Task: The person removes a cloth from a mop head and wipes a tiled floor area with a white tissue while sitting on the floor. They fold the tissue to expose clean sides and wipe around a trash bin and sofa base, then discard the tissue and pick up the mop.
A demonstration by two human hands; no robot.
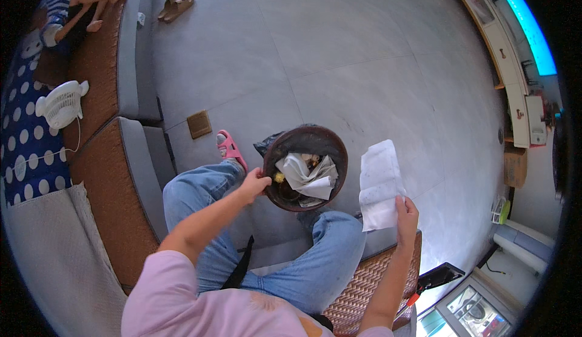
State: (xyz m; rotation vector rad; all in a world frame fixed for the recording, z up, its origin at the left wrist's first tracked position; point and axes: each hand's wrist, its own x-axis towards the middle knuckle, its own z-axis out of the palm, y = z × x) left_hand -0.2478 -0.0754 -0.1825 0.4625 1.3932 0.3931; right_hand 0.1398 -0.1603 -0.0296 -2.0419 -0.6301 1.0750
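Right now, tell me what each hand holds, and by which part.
The right hand pinches a creased white paper by its lower corner. The left hand grips the near rim of the brown waste bin.

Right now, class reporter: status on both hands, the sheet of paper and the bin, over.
Left hand gripping rim of brown waste bin. Right hand holding white paper sheet, raised beside the bin. Bin holds crumpled paper. Nothing between sheet and bin.

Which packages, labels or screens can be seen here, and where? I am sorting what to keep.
Paper sheet: held up in the right hand, white, creased, rectangular.
Crumpled papers: in the round brown bin that the left hand touches; white.
Cardboard box: by the right wall, brown.
Dark flat device: lower right, black, rectangular; whether it is a screen is unclear.
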